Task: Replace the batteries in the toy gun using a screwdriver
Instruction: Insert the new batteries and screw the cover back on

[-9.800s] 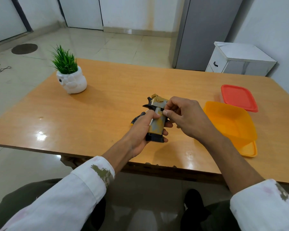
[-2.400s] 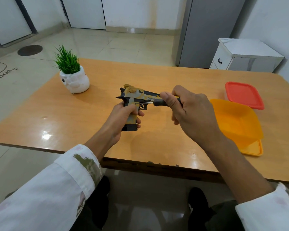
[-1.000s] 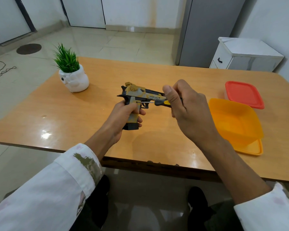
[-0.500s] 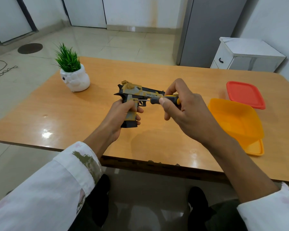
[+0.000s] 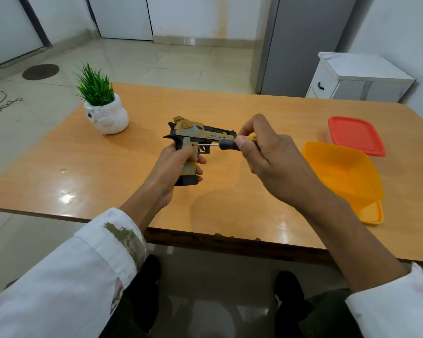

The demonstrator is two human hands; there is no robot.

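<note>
A tan and black toy gun [image 5: 197,132] is held upright above the wooden table [image 5: 132,172], barrel pointing right. My left hand [image 5: 174,170] is wrapped around its grip. My right hand [image 5: 266,154] pinches a small screwdriver [image 5: 226,144] with a black and yellow handle. Its thin metal shaft runs left and its tip touches a screw at the top of the grip. Most of the handle is hidden in my fingers.
An open orange container [image 5: 342,174] rests on its lid at the right, with a red-lidded box [image 5: 355,134] behind it. A white pot with a green plant [image 5: 103,111] stands at the back left. A white cabinet [image 5: 359,79] is beyond the table.
My right hand has kept the screwdriver tip at the gun's grip and shifted its fingers on the handle. The gun has stayed in my left hand, hardly moved.
</note>
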